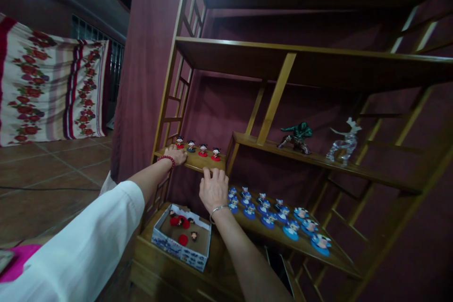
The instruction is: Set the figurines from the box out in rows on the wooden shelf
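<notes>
On the small upper-left shelf (198,164), several little dark-haired figurines stand in a row, most on red bases and one, a figurine (191,145), on a dark blue base. My left hand (176,155), with a red bead bracelet, rests at the left end of this shelf, beside the row and close to the leftmost figurine (180,141). Its fingers are stretched out and nothing shows in them. My right hand (214,189), wearing a silver bangle, is open with bent fingers at the shelf's front edge, below the rightmost figurine (215,153).
Below, an open cardboard box (184,252) holds more red-based figurines. Several blue-based figurines (269,219) stand on the lower right shelf. A dark green figure (299,136) and a clear deer-like statuette (345,144) occupy the middle shelf. A flowered cloth (53,89) hangs at left.
</notes>
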